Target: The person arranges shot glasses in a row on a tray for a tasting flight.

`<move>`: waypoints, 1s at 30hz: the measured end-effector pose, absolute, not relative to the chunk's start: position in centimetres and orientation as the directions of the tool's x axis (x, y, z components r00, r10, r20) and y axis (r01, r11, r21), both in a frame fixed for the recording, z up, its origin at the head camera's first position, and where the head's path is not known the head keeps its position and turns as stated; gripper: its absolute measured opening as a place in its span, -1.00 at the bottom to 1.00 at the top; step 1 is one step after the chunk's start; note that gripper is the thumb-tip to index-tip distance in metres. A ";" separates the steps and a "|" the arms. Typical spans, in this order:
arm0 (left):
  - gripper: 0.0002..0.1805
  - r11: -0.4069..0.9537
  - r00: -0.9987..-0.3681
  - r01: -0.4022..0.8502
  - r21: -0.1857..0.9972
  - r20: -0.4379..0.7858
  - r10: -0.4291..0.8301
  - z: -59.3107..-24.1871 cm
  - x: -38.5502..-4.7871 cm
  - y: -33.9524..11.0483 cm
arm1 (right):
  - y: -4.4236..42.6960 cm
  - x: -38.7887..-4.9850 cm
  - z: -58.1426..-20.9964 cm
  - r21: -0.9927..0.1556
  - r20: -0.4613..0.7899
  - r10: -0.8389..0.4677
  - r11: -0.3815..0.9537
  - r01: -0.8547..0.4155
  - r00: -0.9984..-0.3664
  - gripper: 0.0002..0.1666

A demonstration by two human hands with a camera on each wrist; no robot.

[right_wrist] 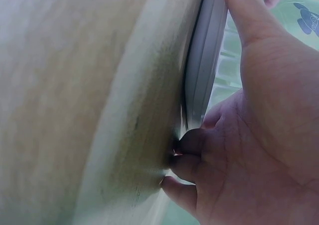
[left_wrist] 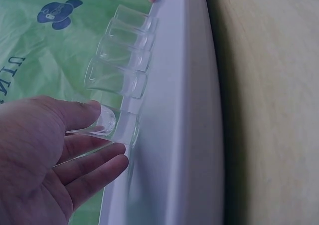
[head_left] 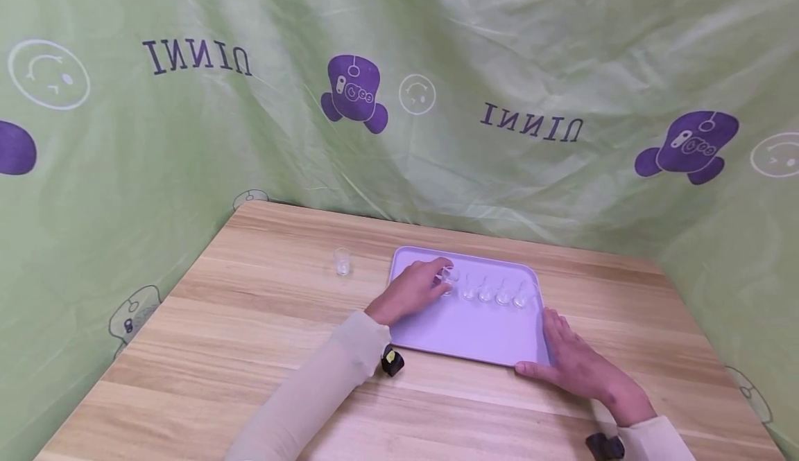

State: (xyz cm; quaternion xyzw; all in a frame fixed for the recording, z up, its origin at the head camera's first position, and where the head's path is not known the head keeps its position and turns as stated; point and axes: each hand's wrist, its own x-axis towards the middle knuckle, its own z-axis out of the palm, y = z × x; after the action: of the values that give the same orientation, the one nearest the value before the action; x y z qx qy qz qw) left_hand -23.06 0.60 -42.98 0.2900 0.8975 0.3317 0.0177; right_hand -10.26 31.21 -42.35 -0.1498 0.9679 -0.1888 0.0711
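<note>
My left hand [head_left: 415,288] reaches over the lilac tray [head_left: 462,333] and pinches a small clear shot glass [left_wrist: 130,127] between thumb and fingers. In the left wrist view this glass stands at the near end of a row, with a gap before several matching shot glasses [head_left: 502,294]. They stand upright on the tray. My right hand [head_left: 577,357] grips the tray's near right corner, its thumb along the front edge and its fingers against the right side. The right wrist view shows those fingertips low by the table surface.
One more clear glass [head_left: 342,262] stands on the wooden table [head_left: 299,288], left of the tray. A green printed cloth [head_left: 437,170] hangs behind and at both sides of the table. Black wrist straps [head_left: 392,362] show under the sleeves.
</note>
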 end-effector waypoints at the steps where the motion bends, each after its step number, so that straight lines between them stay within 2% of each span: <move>1: -0.55 0.612 -0.832 0.507 0.607 0.157 0.533 -43.0 -23.1 0.6 | 31.2 -10.3 -42.3 -0.385 -0.082 -0.316 0.885 -0.262 -0.945 0.42; 30: -0.58 0.628 -0.817 0.521 0.579 0.123 0.564 -42.7 -23.2 1.1 | 31.2 -10.2 -42.4 -0.384 -0.065 -0.323 0.881 -0.274 -0.944 0.44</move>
State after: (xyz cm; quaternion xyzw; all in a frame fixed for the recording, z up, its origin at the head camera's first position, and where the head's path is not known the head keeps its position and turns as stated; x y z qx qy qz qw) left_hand -23.24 1.07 -42.73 0.3008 0.9014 0.3094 0.0350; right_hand -10.25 31.23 -42.41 -0.1542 0.9678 -0.1884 0.0637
